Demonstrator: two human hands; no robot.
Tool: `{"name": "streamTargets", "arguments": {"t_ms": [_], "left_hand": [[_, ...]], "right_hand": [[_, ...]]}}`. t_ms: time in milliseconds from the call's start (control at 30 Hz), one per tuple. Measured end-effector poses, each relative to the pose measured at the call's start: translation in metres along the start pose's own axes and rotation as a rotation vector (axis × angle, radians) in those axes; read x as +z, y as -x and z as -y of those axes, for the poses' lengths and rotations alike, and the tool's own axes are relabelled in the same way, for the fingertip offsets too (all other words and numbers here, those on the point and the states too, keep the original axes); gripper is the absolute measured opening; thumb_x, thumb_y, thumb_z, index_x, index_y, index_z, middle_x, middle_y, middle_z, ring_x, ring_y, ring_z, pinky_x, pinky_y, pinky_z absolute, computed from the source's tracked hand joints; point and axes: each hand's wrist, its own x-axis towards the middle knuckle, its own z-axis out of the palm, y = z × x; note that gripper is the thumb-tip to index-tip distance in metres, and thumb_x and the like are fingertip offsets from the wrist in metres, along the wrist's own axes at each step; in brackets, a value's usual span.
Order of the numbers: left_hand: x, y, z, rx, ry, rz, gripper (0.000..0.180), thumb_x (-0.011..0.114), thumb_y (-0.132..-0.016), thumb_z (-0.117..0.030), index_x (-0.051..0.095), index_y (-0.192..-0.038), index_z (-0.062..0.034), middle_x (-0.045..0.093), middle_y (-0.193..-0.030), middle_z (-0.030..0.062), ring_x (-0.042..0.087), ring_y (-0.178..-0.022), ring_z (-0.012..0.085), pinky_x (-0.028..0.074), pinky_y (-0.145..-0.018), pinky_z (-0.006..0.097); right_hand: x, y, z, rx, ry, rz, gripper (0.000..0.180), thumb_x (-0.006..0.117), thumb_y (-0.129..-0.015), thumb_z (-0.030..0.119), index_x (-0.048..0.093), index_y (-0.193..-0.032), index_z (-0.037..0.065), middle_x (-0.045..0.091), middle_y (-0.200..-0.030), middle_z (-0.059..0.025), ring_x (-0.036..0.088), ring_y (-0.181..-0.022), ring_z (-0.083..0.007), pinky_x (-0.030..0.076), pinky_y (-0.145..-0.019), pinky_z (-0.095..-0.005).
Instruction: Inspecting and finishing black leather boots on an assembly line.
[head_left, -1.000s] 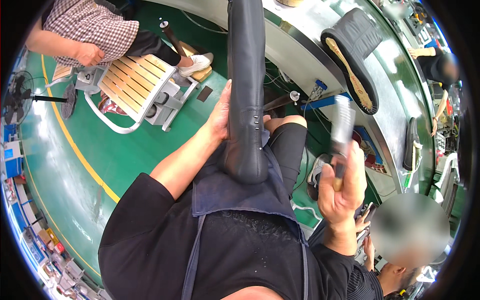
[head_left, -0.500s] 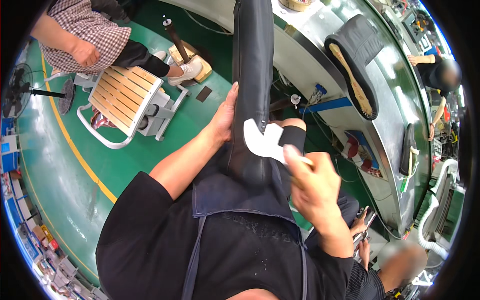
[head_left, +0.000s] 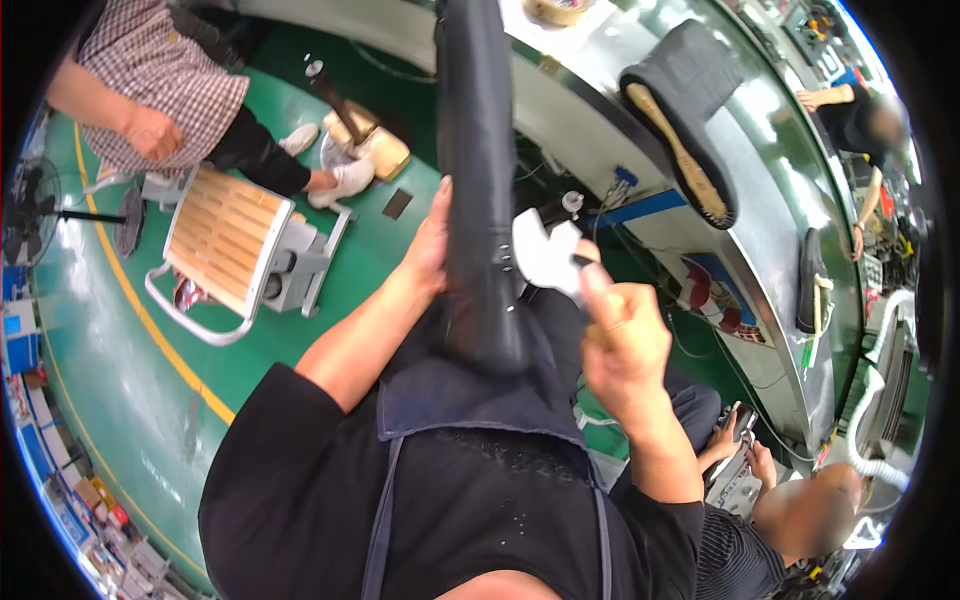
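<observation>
The left hand (head_left: 432, 245) lies flat against the side of a tall black boot (head_left: 478, 180), its grip wide and pressing rather than wrapped, steadying the boot upright over the person's lap. Just right of that grip, the right hand (head_left: 622, 345) is closed around the handle of a pale metal tool (head_left: 543, 255), whose flat head touches the boot's shaft. Beyond the right hand, a second black boot (head_left: 690, 110) lies sole-up on the curved worktop (head_left: 770, 230). No container near either grip shows its contents.
</observation>
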Motion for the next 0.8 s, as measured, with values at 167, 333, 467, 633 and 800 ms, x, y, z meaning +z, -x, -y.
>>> {"name": "streamTargets", "arguments": {"t_ms": [167, 333, 467, 633, 800], "left_hand": [[0.007, 0.005, -0.020, 0.006, -0.083, 0.141, 0.063, 0.052, -0.099, -0.062, 0.055, -0.135, -0.0099, 0.067, -0.117, 0.0100, 0.069, -0.103, 0.0256, 0.059, -0.094, 0.048], [0.064, -0.012, -0.036, 0.118, -0.122, 0.020, 0.063, 0.059, -0.095, -0.061, 0.058, -0.134, -0.0106, 0.069, -0.114, 0.0054, 0.069, -0.095, 0.0211, 0.061, -0.080, 0.039], [0.086, -0.036, -0.060, 0.165, -0.154, 0.129, 0.060, 0.055, -0.099, -0.056, 0.056, -0.134, -0.0067, 0.068, -0.120, 0.0109, 0.069, -0.105, 0.0257, 0.058, -0.092, 0.044], [0.134, -0.058, -0.067, 0.205, -0.242, 0.125, 0.059, 0.055, -0.100, -0.055, 0.058, -0.134, -0.0069, 0.068, -0.122, 0.0108, 0.068, -0.106, 0.0256, 0.056, -0.096, 0.044], [0.151, -0.080, -0.065, 0.157, -0.242, 0.074, 0.056, 0.055, -0.100, -0.055, 0.060, -0.131, -0.0075, 0.070, -0.115, 0.0094, 0.070, -0.099, 0.0244, 0.059, -0.088, 0.043]], "right_hand": [[-0.067, -0.031, -0.099, 0.465, 0.397, -0.211, 0.063, 0.062, -0.088, 0.001, 0.053, -0.147, 0.020, 0.059, -0.091, -0.0148, 0.060, -0.084, -0.0330, 0.050, -0.080, -0.0413], [-0.126, -0.019, -0.229, 0.886, 0.615, -0.064, 0.060, 0.072, -0.087, 0.015, 0.053, -0.145, 0.015, 0.064, -0.110, -0.0199, 0.063, -0.102, -0.0368, 0.050, -0.091, -0.0474], [-0.103, -0.042, -0.244, 0.307, 0.569, -0.332, 0.074, 0.085, -0.077, 0.027, 0.054, -0.141, 0.007, 0.060, -0.130, -0.0246, 0.057, -0.120, -0.0393, 0.045, -0.103, -0.0467], [-0.058, -0.068, -0.199, 0.293, 0.473, -0.158, 0.081, 0.087, -0.072, 0.035, 0.051, -0.141, 0.010, 0.064, -0.117, -0.0203, 0.063, -0.106, -0.0384, 0.053, -0.088, -0.0485], [-0.059, -0.114, -0.261, 0.323, 0.527, -0.251, 0.074, 0.083, -0.076, 0.034, 0.052, -0.139, 0.013, 0.066, -0.102, -0.0143, 0.067, -0.092, -0.0376, 0.055, -0.073, -0.0479]]}}
